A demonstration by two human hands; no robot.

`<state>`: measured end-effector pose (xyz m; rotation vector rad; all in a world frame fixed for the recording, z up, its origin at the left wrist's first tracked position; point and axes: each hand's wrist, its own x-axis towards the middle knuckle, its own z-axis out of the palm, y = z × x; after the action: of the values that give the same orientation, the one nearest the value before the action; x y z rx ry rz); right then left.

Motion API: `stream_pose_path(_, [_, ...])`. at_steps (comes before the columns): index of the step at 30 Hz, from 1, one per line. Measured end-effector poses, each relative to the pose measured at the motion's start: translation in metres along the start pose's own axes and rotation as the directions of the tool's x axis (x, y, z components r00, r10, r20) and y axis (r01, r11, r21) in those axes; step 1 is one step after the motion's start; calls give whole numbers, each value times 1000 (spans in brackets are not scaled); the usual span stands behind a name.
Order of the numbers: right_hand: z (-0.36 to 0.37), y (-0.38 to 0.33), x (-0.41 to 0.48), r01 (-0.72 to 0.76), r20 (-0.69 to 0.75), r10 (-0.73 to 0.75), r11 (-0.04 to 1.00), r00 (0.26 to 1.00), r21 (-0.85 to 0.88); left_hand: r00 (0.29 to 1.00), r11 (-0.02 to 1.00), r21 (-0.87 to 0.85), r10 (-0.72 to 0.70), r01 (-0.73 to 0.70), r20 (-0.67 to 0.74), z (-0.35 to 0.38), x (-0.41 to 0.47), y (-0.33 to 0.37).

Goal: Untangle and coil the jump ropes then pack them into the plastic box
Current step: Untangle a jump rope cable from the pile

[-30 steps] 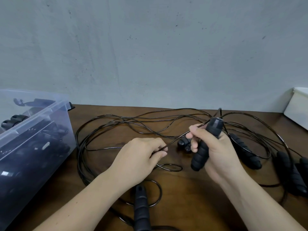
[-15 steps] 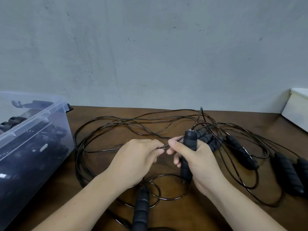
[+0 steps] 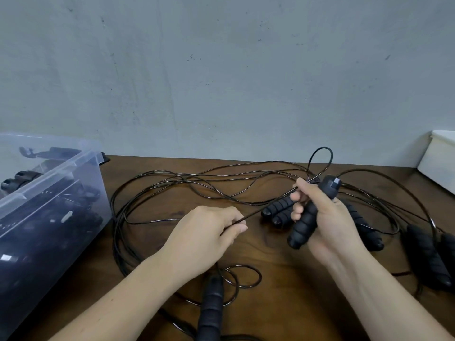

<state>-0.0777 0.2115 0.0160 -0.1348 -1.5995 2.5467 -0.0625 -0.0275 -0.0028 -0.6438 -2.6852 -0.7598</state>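
The right hand (image 3: 327,222) has its grip clamped round a black foam handle (image 3: 305,222). The fingers are curled about it, and the handle is tilted with its capped end up and away from the person. Thumb and forefinger of the same hand also pinch the thin black cord (image 3: 256,212) just above that grip, where it rises into a small loop (image 3: 322,148) standing over the hand. From there the cord runs taut, down and to the left, into the left hand (image 3: 209,232). This hand's grip is closed on the cord, pinching it between thumb and curled fingers. The two hands are near each other but apart, over the brown worktop (image 3: 290,279).

Just beyond the right grip, two more foam handles (image 3: 278,212) lie side by side on the worktop. Another handle (image 3: 364,232) pokes out from behind that hand, and a further pair (image 3: 426,257) lies well to its right. Below the left grip, towards the person, a single handle (image 3: 211,308) lies with cord curled in small rings at its top. The rest of the jump ropes (image 3: 183,177) sprawl in loose tangled loops beyond and left of the left grip. The clear plastic box (image 3: 81,161) sits well to the left of it, with dark ropes and handles inside. A white container (image 3: 438,163) stands far to the right of the right grip, by the grey wall (image 3: 221,70).
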Motion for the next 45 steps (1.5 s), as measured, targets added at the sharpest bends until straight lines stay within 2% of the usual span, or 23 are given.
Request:
stream_pose_path(5, [14, 23, -13, -81, 117, 106, 977, 988, -199, 1000, 1000, -8, 15, -15, -14, -1, -1, 2])
stream_pose_path(9, [24, 39, -29, 8, 245, 83, 938, 966, -347, 999, 999, -4, 45, -45, -30, -1, -1, 1])
stream_pose_path(12, [26, 43, -31, 65, 253, 34, 926, 967, -371, 998, 999, 7, 50, -50, -23, -1, -1, 0])
stream_pose_path(17, [24, 36, -28, 48, 202, 22, 941, 979, -335, 998, 998, -2, 64, -64, -28, 1, -2, -1])
stream_pose_path(23, [7, 10, -6, 7, -3, -8, 996, 1000, -86, 999, 1000, -10, 20, -20, -25, 1, -1, -2])
stream_pose_path(27, [10, 16, -7, -22, 46, 25, 997, 999, -68, 998, 999, 2, 36, -36, -44, 1, -2, -1])
stream_pose_path(35, [21, 44, -25, -3, 234, 69, 962, 970, -273, 994, 997, 4, 82, -82, -69, 1, -1, -3])
stream_pose_path(39, [19, 42, -23, 29, 222, 41, 952, 974, -306, 996, 997, -8, 77, -77, -44, 2, -1, -3])
stream_pose_path(45, [7, 18, -6, 46, 72, -34, 985, 997, -164, 998, 999, -17, 46, -46, -30, 2, -1, -2])
